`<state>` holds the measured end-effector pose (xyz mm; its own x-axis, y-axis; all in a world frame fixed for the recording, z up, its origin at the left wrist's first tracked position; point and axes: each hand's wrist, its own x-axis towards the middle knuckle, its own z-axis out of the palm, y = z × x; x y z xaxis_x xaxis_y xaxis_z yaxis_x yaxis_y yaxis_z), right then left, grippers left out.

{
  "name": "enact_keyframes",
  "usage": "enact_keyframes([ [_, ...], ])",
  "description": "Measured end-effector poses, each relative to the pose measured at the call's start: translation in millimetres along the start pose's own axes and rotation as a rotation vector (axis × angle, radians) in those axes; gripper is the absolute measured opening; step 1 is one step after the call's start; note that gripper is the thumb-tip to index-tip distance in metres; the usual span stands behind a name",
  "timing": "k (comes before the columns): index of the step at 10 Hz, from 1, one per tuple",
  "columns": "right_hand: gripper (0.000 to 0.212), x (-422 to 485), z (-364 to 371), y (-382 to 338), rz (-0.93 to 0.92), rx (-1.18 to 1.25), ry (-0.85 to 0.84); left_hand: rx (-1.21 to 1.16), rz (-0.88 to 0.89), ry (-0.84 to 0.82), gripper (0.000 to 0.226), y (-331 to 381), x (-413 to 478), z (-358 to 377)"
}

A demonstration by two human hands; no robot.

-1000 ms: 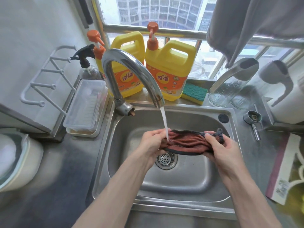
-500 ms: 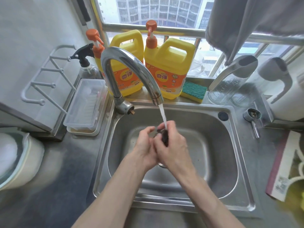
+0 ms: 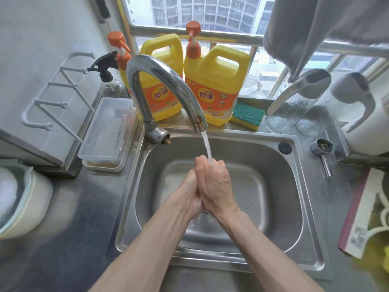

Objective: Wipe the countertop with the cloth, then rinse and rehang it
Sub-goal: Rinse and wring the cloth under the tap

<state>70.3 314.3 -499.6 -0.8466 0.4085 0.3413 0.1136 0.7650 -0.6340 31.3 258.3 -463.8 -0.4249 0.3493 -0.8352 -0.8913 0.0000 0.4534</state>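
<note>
Over the steel sink [image 3: 273,186], my left hand [image 3: 189,192] and my right hand [image 3: 217,186] are pressed palm to palm. They squeeze the brown cloth between them. The cloth is almost wholly hidden; only a dark sliver [image 3: 205,212] shows by my wrists. Water [image 3: 207,146] runs from the curved faucet [image 3: 164,81] onto my fingertips and drips from below my hands into the basin. The steel countertop [image 3: 80,218] lies to the left of the sink.
Two yellow detergent jugs [image 3: 216,81] and a green sponge [image 3: 248,114] stand behind the sink. A spray bottle [image 3: 107,79] and a clear plastic box [image 3: 109,131] sit at the left. A grey towel [image 3: 315,28] hangs on the window rail. Glass jars [image 3: 294,106] and a white kettle [image 3: 366,123] are at the right.
A second ago my hands held the cloth stretched out under the stream. They have come together, bunching it up, and now clasp it tightly between the palms.
</note>
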Motion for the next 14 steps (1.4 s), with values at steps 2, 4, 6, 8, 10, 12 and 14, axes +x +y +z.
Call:
enact_keyframes([
  [2,0.055,1.9,10.3,3.5,0.456,0.251,-0.133,-0.158,-0.063,0.002,0.024,-8.8,3.5,4.3],
  [4,0.061,16.5,23.6,10.1,1.086,0.707,-0.084,0.109,0.042,0.329,0.044,-19.7,24.3,1.2],
  [6,0.044,16.4,-5.7,32.1,1.429,1.295,0.061,0.240,0.091,0.158,0.039,2.5,11.3,-11.7],
  [8,0.002,-9.1,-26.8,49.5,1.161,0.996,-0.163,0.358,0.249,0.093,0.012,18.4,3.3,-45.4],
  [10,0.023,-14.7,-48.6,56.8,1.125,0.863,-0.080,0.314,0.224,0.001,0.029,16.3,2.0,-49.1],
  [12,0.036,-10.4,-55.2,44.2,1.194,1.045,-0.145,0.186,0.071,-0.162,0.035,14.4,1.2,-42.7],
  [14,0.017,-3.5,-41.2,31.8,1.261,1.091,-0.124,0.148,0.115,-0.084,0.033,17.6,3.0,-46.4],
])
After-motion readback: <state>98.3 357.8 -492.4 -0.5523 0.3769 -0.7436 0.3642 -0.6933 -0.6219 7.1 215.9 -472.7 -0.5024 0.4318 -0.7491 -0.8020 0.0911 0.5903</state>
